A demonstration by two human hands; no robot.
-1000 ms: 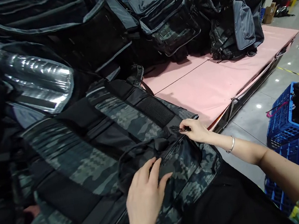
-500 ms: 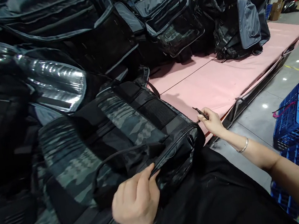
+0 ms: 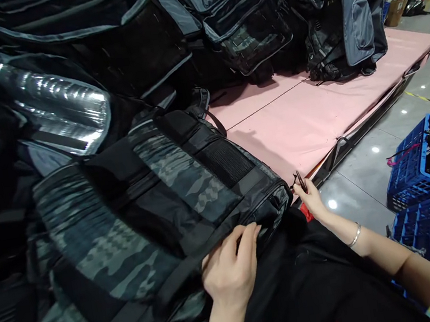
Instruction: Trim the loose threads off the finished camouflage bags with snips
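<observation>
A black and camouflage backpack (image 3: pixel 186 186) lies in front of me with its padded straps facing up. My left hand (image 3: pixel 231 269) is closed over the bag's near edge, fingertips on the dark piping; the thumb is hidden. At the bag's right corner, my right hand (image 3: pixel 310 199) is closed around dark thread snips (image 3: pixel 301 181), whose narrow points stick up past the fingers. A small dark strip or pull shows beside the points; what it belongs to is unclear.
Several dark bags with grey linings (image 3: pixel 245 16) stand along the pink-covered table (image 3: pixel 275 130). A bag with a silver lining (image 3: pixel 61 106) lies open at left. Blue crates (image 3: pixel 411 175) holding black items stand on the floor at right.
My left hand has slid right along the bag's edge. The right hand has moved slightly down, and the snips now point more upward. The black carry handle no longer stands up.
</observation>
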